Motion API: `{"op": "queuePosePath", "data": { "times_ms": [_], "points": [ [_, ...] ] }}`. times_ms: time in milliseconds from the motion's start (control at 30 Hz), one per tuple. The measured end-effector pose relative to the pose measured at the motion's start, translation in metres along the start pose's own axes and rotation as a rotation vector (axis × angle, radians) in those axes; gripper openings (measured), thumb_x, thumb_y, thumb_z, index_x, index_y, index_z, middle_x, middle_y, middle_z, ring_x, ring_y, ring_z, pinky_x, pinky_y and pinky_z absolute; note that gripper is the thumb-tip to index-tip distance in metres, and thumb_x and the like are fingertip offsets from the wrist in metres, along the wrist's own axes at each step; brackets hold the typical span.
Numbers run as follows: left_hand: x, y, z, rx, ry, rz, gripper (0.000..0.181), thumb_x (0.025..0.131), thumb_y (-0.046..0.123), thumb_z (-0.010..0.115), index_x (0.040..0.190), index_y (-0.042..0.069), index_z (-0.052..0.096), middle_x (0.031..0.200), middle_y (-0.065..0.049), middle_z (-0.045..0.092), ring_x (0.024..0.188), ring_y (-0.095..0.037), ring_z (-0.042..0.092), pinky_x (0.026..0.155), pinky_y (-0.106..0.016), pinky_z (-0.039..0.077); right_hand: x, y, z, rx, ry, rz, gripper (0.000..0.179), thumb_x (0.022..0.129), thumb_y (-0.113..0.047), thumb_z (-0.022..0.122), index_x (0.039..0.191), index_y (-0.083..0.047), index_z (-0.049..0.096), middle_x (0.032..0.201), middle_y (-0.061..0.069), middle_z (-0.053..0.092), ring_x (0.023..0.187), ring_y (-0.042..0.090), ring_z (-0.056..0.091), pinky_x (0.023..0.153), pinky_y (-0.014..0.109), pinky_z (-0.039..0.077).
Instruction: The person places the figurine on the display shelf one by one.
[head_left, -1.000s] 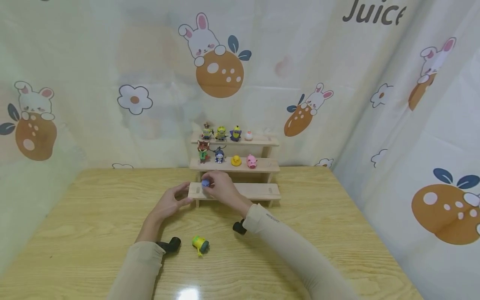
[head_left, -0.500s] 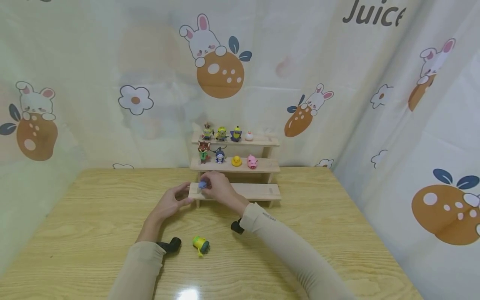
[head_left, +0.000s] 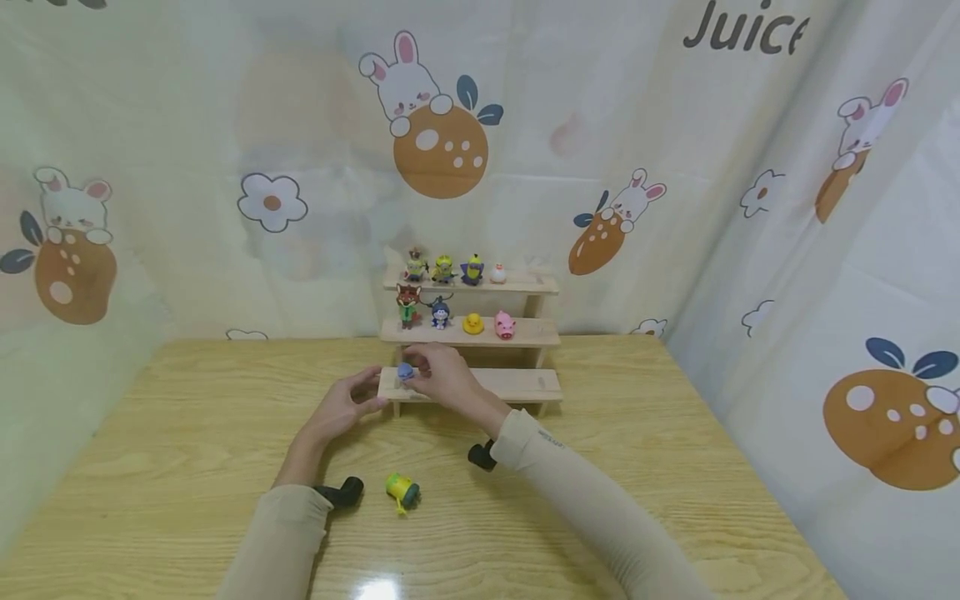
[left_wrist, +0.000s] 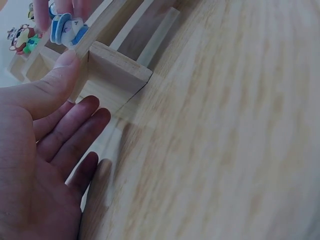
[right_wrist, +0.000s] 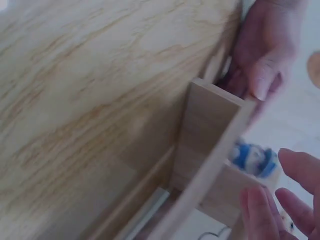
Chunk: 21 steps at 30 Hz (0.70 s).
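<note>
A small blue-and-white figurine (left_wrist: pixel 69 31) stands on the left end of the lowest step of a wooden display shelf (head_left: pixel 517 383). My right hand (head_left: pixel 450 379) is right beside it, thumb and index finger spread around it; the right wrist view shows a small gap between these fingertips and the figurine (right_wrist: pixel 253 159). My left hand (head_left: pixel 341 407) holds the left end of that step, thumb (left_wrist: pixel 65 65) at its front corner and the other fingers loosely curled beside and below. A yellow-and-green figurine (head_left: pixel 402 492) lies on its side on the table, between my forearms.
On the middle step stand a fox figure (head_left: pixel 407 308), a dark blue-and-white figure (head_left: pixel 440 314), a yellow duck (head_left: pixel 472 323) and a pink pig (head_left: pixel 505 325). Several small figures, including a white one (head_left: pixel 498 273), line the top step. A printed curtain (head_left: pixel 322 108) hangs behind the wooden table (head_left: pixel 637 467).
The blue figurine has moved slightly left and down onto the lowest step, and my right fingers have spread away from it. My left hand stays at the shelf's end.
</note>
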<state>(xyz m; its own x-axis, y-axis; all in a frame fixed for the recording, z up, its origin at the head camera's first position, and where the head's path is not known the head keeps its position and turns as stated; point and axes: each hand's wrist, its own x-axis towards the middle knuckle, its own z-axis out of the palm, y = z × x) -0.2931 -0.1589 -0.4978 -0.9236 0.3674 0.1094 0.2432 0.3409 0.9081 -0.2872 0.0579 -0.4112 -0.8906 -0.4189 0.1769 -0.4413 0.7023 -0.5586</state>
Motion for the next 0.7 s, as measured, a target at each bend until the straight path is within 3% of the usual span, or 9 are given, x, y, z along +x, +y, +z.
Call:
{"op": "queuePosePath", "data": {
  "times_ms": [133, 233, 367, 500, 600, 700],
  "points": [
    [0.0, 0.0, 0.001, 0.003, 0.004, -0.001, 0.076, 0.086, 0.032, 0.069, 0.147, 0.003, 0.033, 0.135, -0.017, 0.054, 0.127, -0.035, 0.048, 0.11, -0.054, 0.032, -0.018, -0.005, -0.01, 0.053, 0.034, -0.008, 0.038, 0.086, -0.015, 0.069, 0.122, -0.004, 0.061, 0.108, 0.01, 0.066, 0.096, 0.019, 0.065, 0.082, 0.025, 0.054],
    [0.0, 0.0, 0.001, 0.001, 0.007, -0.005, 0.076, 0.086, 0.03, 0.069, 0.147, 0.003, 0.033, 0.135, -0.017, 0.054, 0.127, -0.035, 0.048, 0.11, -0.054, 0.032, -0.034, -0.01, -0.01, 0.04, 0.001, -0.067, 0.031, 0.088, -0.015, 0.068, 0.116, -0.004, 0.065, 0.102, 0.007, 0.067, 0.09, 0.016, 0.066, 0.076, 0.019, 0.054],
    [-0.001, 0.0, 0.0, 0.014, 0.009, -0.009, 0.074, 0.087, 0.029, 0.069, 0.147, 0.003, 0.033, 0.135, -0.018, 0.054, 0.126, -0.035, 0.049, 0.109, -0.054, 0.033, -0.058, -0.025, 0.0, -0.059, -0.195, -0.159, 0.029, 0.089, -0.02, 0.067, 0.114, -0.006, 0.067, 0.102, 0.005, 0.068, 0.087, 0.011, 0.065, 0.071, 0.011, 0.05],
    [-0.002, 0.001, 0.0, 0.023, 0.021, -0.004, 0.073, 0.087, 0.029, 0.069, 0.146, 0.003, 0.034, 0.133, -0.017, 0.056, 0.125, -0.035, 0.05, 0.107, -0.054, 0.036, -0.078, -0.04, 0.016, -0.173, -0.396, -0.192, 0.04, 0.089, -0.034, 0.066, 0.122, -0.012, 0.063, 0.109, 0.001, 0.066, 0.089, 0.007, 0.063, 0.072, 0.011, 0.048],
    [-0.001, 0.0, 0.001, 0.016, 0.022, 0.0, 0.073, 0.087, 0.028, 0.069, 0.146, 0.003, 0.035, 0.133, -0.017, 0.056, 0.125, -0.035, 0.05, 0.106, -0.054, 0.036, -0.087, -0.046, 0.028, -0.255, -0.451, -0.197, 0.048, 0.087, -0.042, 0.066, 0.126, -0.016, 0.06, 0.106, -0.002, 0.063, 0.08, 0.001, 0.057, 0.066, 0.011, 0.045],
    [0.0, -0.001, 0.002, 0.02, 0.015, 0.011, 0.074, 0.087, 0.029, 0.069, 0.146, 0.002, 0.034, 0.134, -0.018, 0.055, 0.126, -0.035, 0.05, 0.106, -0.054, 0.036, -0.091, -0.049, 0.035, -0.31, -0.448, -0.184, 0.049, 0.085, -0.043, 0.069, 0.125, -0.017, 0.061, 0.103, -0.003, 0.061, 0.072, -0.001, 0.049, 0.06, 0.012, 0.042]
  ]
}}
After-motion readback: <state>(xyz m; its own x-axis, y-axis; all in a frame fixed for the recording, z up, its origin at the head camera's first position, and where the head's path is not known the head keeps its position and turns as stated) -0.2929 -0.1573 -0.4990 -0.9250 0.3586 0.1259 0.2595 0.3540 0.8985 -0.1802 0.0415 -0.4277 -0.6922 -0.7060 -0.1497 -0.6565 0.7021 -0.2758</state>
